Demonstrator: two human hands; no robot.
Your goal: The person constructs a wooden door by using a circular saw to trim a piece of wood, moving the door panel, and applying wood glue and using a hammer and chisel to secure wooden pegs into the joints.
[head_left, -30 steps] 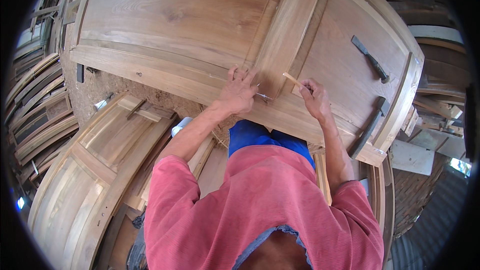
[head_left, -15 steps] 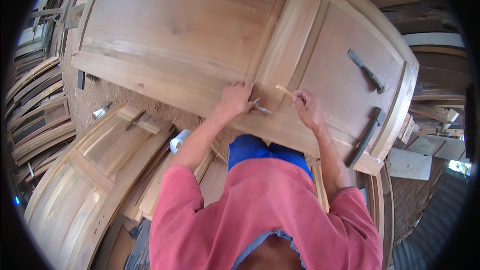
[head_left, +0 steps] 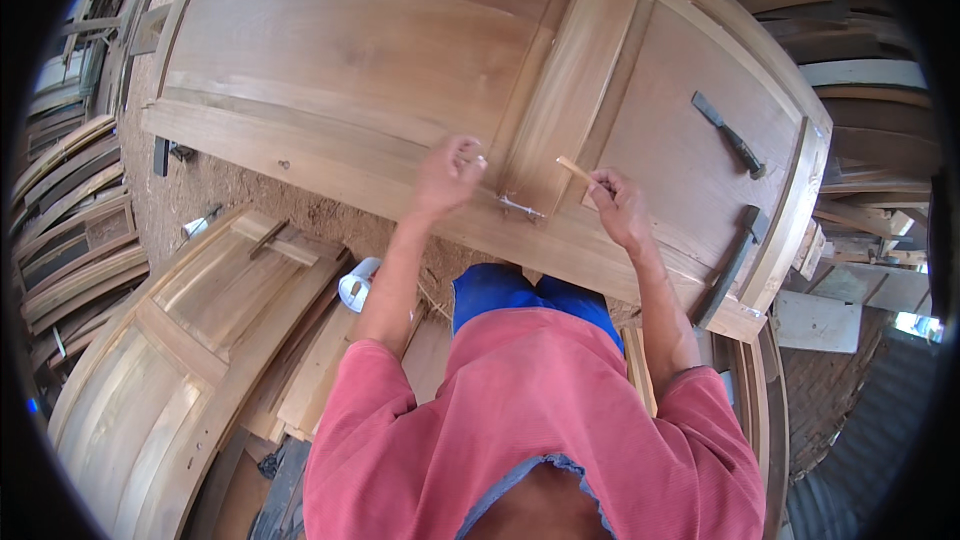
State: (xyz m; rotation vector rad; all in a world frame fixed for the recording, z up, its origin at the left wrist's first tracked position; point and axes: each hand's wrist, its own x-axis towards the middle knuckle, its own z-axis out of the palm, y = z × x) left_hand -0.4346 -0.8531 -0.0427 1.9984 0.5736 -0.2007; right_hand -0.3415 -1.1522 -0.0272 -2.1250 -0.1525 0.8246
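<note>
My right hand pinches a thin wooden stick, its free end pointing up and left over the door. Below that end, white paste lies in a streak along a joint of the panelled wooden door. My left hand is raised just above the door's near rail, fingers curled together. A whitish bit shows at its fingertips; whether it is paste or a small piece I cannot tell. To the right, a chisel and a hammer rest on the door.
A second panelled door leans at the lower left on more boards. Beside my left forearm stands a white container. Stacked curved timber lines the left side, and planks are piled on the right.
My left hand has lifted off the joint and moved left, uncovering the white paste. The right hand still holds the stick, nearly in the same place.
</note>
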